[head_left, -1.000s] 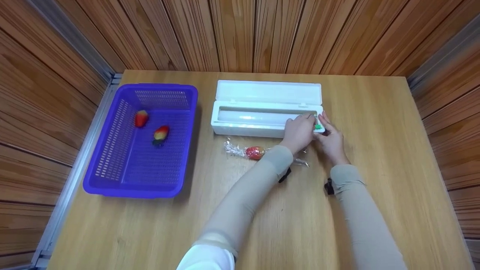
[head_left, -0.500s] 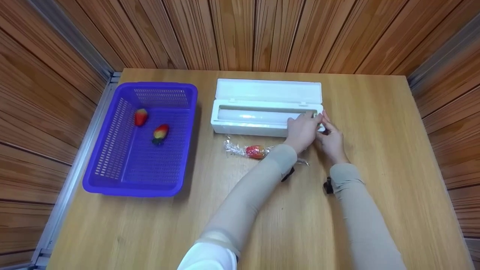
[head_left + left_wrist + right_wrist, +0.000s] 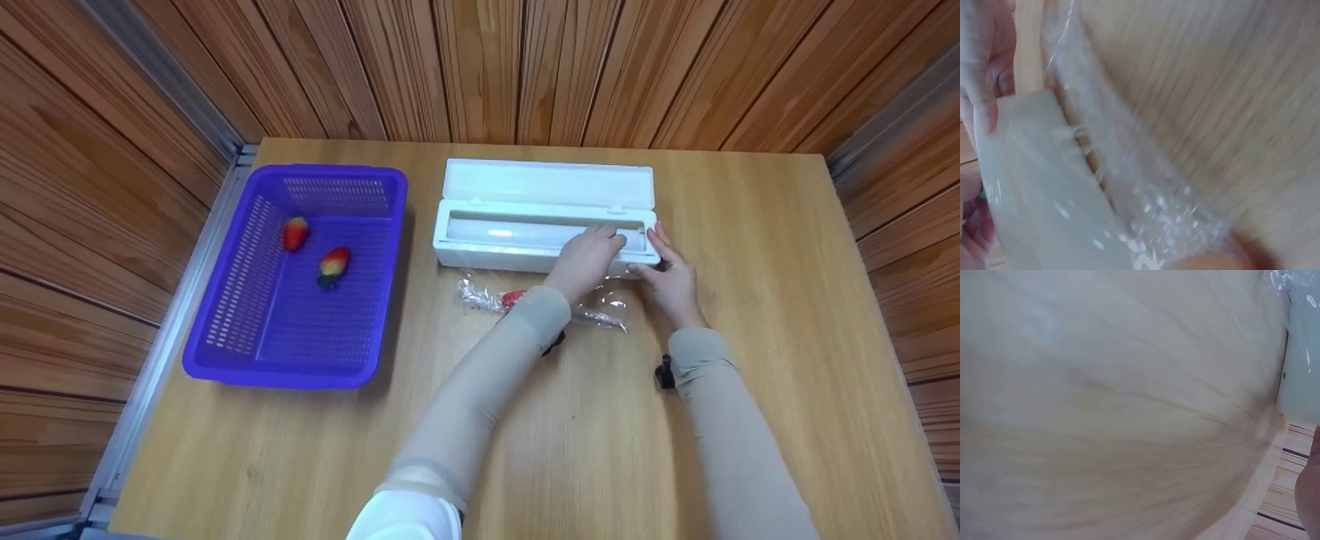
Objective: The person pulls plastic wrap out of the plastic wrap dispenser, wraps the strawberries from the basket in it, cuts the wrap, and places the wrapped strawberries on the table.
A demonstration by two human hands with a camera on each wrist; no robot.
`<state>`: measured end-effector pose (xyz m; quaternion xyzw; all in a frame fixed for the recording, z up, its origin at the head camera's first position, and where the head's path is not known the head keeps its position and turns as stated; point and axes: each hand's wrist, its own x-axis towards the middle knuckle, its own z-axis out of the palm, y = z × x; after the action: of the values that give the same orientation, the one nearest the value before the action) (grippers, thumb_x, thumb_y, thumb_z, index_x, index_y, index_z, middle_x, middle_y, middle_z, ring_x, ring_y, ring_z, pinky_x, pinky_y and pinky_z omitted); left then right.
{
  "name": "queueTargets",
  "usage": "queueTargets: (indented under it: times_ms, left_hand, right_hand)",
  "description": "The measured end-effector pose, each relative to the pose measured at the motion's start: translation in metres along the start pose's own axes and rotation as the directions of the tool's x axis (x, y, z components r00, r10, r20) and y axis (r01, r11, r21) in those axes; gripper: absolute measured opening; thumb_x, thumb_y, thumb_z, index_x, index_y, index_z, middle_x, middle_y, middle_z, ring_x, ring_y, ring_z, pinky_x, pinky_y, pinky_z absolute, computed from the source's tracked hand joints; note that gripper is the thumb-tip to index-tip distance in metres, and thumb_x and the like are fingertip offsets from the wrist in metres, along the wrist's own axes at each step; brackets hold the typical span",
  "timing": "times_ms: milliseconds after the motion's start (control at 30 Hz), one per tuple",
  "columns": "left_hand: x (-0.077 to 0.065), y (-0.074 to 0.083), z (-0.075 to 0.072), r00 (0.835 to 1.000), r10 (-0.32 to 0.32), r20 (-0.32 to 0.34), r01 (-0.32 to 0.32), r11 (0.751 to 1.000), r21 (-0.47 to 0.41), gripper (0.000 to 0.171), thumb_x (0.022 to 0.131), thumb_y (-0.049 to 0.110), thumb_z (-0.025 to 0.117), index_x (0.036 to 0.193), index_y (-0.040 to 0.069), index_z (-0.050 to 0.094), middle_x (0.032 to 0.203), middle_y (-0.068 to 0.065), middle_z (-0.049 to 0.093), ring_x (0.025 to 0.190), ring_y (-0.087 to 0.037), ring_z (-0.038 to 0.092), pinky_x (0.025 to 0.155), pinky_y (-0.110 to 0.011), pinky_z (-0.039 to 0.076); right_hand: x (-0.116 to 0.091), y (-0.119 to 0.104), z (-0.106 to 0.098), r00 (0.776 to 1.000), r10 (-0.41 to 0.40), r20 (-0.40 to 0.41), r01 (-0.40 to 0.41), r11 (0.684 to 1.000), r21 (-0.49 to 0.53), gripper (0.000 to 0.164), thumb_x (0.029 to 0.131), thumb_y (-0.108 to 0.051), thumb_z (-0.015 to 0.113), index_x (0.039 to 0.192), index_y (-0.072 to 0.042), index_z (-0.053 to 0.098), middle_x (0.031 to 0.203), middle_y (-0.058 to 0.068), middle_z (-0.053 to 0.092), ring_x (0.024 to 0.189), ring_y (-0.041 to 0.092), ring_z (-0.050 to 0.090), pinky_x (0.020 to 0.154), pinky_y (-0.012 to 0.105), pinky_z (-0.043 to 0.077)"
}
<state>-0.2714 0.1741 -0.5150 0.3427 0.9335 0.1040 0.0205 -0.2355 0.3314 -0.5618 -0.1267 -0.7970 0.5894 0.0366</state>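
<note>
A white cling film box (image 3: 480, 259) stands on the table with its lid (image 3: 547, 184) lifted back and a film roll (image 3: 502, 231) inside. My left hand (image 3: 583, 261) reaches over the box's front edge, fingers bent at a small green slide cutter (image 3: 982, 191), partly hidden by them in the left wrist view. With thumb and fingers on either side, my right hand (image 3: 675, 289) grips the box's right end. Clear film (image 3: 607, 307) lies crumpled in front of the box, around a red strawberry (image 3: 512, 298) partly covered by my left forearm.
On the left stands a purple basket (image 3: 394, 277) holding two strawberries, one (image 3: 295, 234) near its left wall and another (image 3: 334, 264) nearer the middle. Wooden panels (image 3: 555, 67) rise behind the table (image 3: 300, 457).
My left hand first moved right to the green slide cutter at the box's right end, then left along the front edge. The cutter has left that end. My right hand keeps its grip.
</note>
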Motion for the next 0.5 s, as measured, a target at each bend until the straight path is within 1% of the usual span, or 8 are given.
queueTargets:
  times_ms: [100,200,300,367,433,500]
  left_hand:
    - [-0.001,-0.005,-0.002,0.999,0.038,0.011,-0.038,0.999,0.007,0.034,0.085,0.01,0.053,0.117,0.022,0.053,0.125,0.003,0.049,0.112,-0.013,0.047,0.09,-0.025,0.045]
    - [-0.008,-0.015,-0.003,0.997,0.073,-0.004,-0.073,0.997,0.038,0.03,0.085,0.01,0.051,0.113,0.021,0.055,0.123,0.002,0.05,0.11,-0.013,0.048,0.089,-0.025,0.045]
    - [-0.016,-0.028,-0.007,0.996,0.09,-0.014,-0.089,0.994,0.059,0.025,0.087,0.009,0.047,0.108,0.018,0.055,0.121,0.001,0.052,0.11,-0.014,0.049,0.09,-0.025,0.045]
    - [-0.022,-0.039,-0.011,0.995,0.096,0.005,-0.096,0.994,0.058,0.025,0.087,0.006,0.046,0.108,0.017,0.055,0.122,-0.001,0.051,0.111,-0.015,0.048,0.093,-0.026,0.043]
    - [-0.03,-0.05,-0.017,0.996,0.083,0.039,-0.084,0.996,0.03,0.027,0.086,0.005,0.046,0.109,0.016,0.054,0.127,-0.002,0.049,0.117,-0.017,0.045,0.098,-0.027,0.039]
    - [-0.038,-0.062,-0.022,0.995,0.07,0.075,-0.071,0.997,0.009,0.029,0.086,0.004,0.047,0.111,0.017,0.053,0.127,-0.002,0.048,0.119,-0.016,0.045,0.1,-0.028,0.037]
  right_hand:
    - [0.0,-0.001,0.0,1.0,0.005,0.012,-0.005,1.0,0.005,0.068,0.07,-0.018,0.069,0.13,-0.022,0.038,0.145,-0.011,0.02,0.135,0.008,0.018,0.107,0.019,0.021]
    - [0.0,-0.002,0.002,1.0,0.0,0.014,0.0,1.0,0.008,0.068,0.07,-0.017,0.069,0.13,-0.021,0.038,0.145,-0.01,0.02,0.135,0.008,0.018,0.107,0.018,0.02]
    - [0.001,-0.003,0.002,1.0,-0.02,0.012,0.019,1.0,0.018,0.068,0.07,-0.014,0.069,0.131,-0.018,0.038,0.145,-0.007,0.021,0.135,0.009,0.019,0.107,0.017,0.02]
    - [0.001,-0.003,0.002,1.0,-0.022,0.01,0.021,0.999,0.028,0.067,0.071,-0.012,0.069,0.13,-0.017,0.038,0.145,-0.007,0.021,0.134,0.009,0.019,0.107,0.016,0.019]
    - [0.001,-0.002,0.001,1.0,-0.016,0.007,0.016,0.999,0.037,0.067,0.071,-0.011,0.069,0.13,-0.017,0.039,0.144,-0.008,0.021,0.134,0.008,0.019,0.107,0.015,0.019]
    - [0.001,0.0,0.0,1.0,-0.004,0.006,0.004,0.999,0.045,0.067,0.07,-0.011,0.069,0.13,-0.019,0.039,0.144,-0.01,0.021,0.134,0.007,0.019,0.106,0.015,0.02]
